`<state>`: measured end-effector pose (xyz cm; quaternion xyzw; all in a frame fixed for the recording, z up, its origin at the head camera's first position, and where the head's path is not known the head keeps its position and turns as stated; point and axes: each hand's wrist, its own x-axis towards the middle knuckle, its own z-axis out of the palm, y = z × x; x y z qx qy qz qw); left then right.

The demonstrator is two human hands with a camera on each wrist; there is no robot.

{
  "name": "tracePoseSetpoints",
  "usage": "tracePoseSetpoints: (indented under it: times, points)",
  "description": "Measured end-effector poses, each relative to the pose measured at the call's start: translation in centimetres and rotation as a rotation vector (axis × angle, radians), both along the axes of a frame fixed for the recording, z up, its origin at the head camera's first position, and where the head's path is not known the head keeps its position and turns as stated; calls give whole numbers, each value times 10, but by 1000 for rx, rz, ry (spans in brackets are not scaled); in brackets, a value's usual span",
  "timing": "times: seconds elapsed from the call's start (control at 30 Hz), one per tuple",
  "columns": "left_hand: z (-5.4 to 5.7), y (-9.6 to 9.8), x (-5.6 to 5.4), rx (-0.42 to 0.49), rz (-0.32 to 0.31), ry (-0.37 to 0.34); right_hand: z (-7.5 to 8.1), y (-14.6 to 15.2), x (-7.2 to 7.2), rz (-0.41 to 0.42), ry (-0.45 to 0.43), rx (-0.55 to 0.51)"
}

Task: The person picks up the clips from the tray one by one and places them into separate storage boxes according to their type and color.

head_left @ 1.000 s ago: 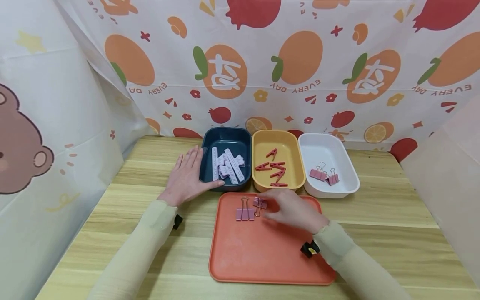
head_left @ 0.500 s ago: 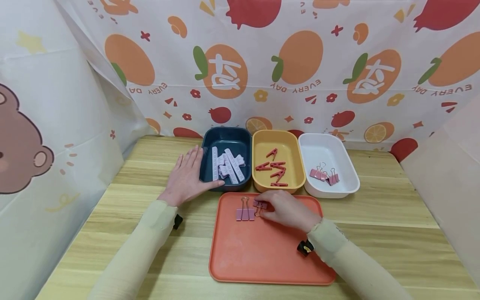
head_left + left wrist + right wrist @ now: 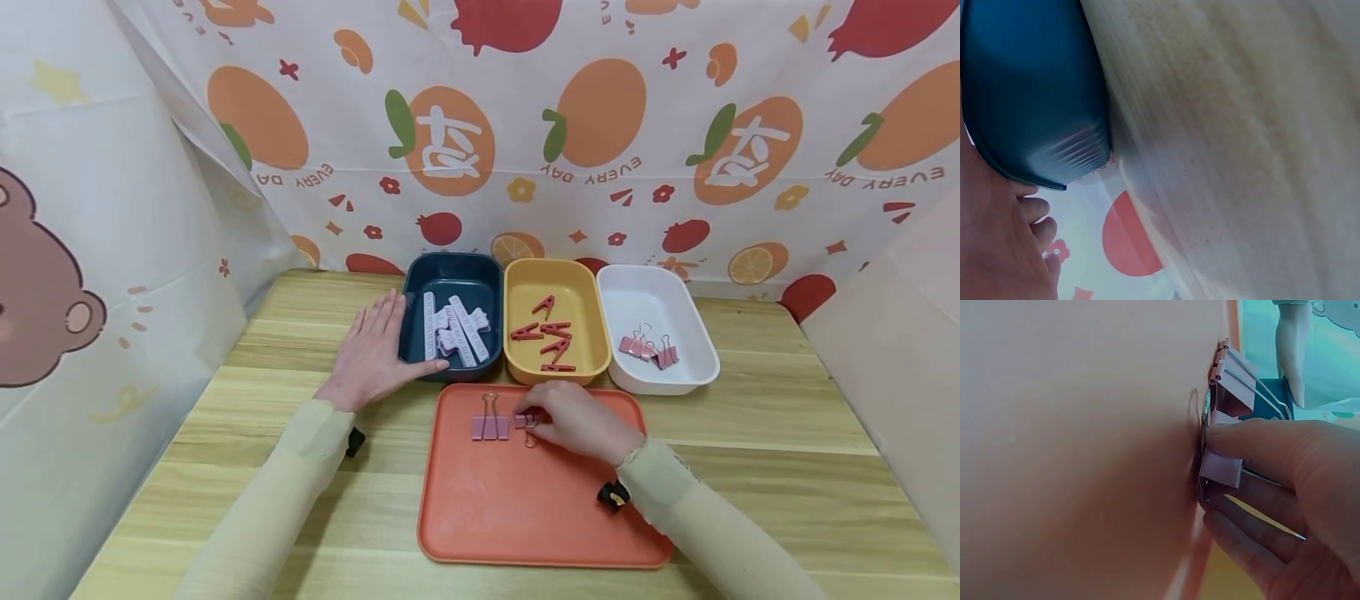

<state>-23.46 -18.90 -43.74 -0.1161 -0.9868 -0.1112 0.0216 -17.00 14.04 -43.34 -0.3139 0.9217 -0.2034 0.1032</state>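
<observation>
My right hand point(image 3: 577, 421) pinches a small pink binder clip point(image 3: 1222, 467) between thumb and fingers, low over the red-orange tray point(image 3: 525, 508). One wire handle of that clip sticks out toward the tray's near side. To its left on the tray lies a larger pink binder clip point(image 3: 490, 428), its wire handles pointing away from me. My left hand point(image 3: 367, 358) rests along the left wall of the dark blue bin point(image 3: 452, 265), fingers straight and thumb over the near rim. Inside that bin are several pale lilac ruler-shaped clips point(image 3: 468, 329).
A yellow bin point(image 3: 555, 275) with several small red clips point(image 3: 555, 331) stands in the middle. Beside it is a white bin point(image 3: 645, 287) holding pink binder clips point(image 3: 637, 347). All three bins line up behind the tray on the wooden table point(image 3: 780, 467), before a fruit-print curtain point(image 3: 517, 125).
My right hand has moved slightly left and taken hold of the small binder clip. The clip has shifted a little right and toward me. My left hand has not moved.
</observation>
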Motion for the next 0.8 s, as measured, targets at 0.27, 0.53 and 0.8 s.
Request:
tracePoseSetpoints:
  times: [0.27,0.53,0.8]
  points:
    - [1,0,0,-1,0,-6,-1,0,0,4,25,11]
    - [1,0,1,1,1,0,0,3,1,-10,13,-6]
    - [1,0,1,-4,-1,2,6,6,3,-29,17,-16]
